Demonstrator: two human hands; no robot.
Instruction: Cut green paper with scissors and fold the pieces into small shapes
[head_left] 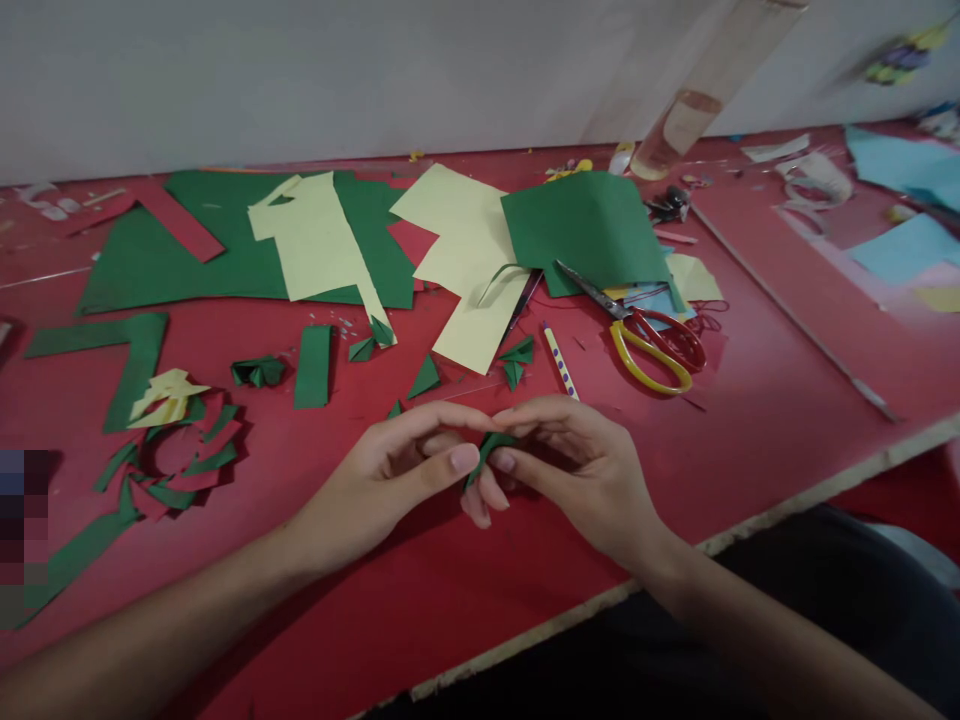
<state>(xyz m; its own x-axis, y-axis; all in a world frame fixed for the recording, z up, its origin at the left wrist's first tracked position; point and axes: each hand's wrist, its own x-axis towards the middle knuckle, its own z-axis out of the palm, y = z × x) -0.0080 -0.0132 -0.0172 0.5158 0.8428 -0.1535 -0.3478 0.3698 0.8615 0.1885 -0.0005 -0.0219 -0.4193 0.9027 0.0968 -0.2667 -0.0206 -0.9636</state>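
You are holding a small green fold [489,448] between both hands, just above the red surface [750,420] near its front edge. Your left hand [397,470] is pinching it from the left, thumb and forefinger closed on its lower end; your right hand [577,460] is pinching its upper end from the right, fingertips closed on the paper. Neither grip is open. The fold is lying in the gap where your thumbs are meeting, its long axis tilting from lower left to upper right, so both hands are equally near and each is taking one end. Most of the piece is hiding behind your fingers, so its exact shape cannot be told.

Well apart to your left, a ring of green pieces [180,460] is resting on the surface. Beyond your hands, loose green folds [517,358], a dotted pencil [559,362] and the scissors [645,335] are lying near yellow paper [469,265] and green paper [589,235].
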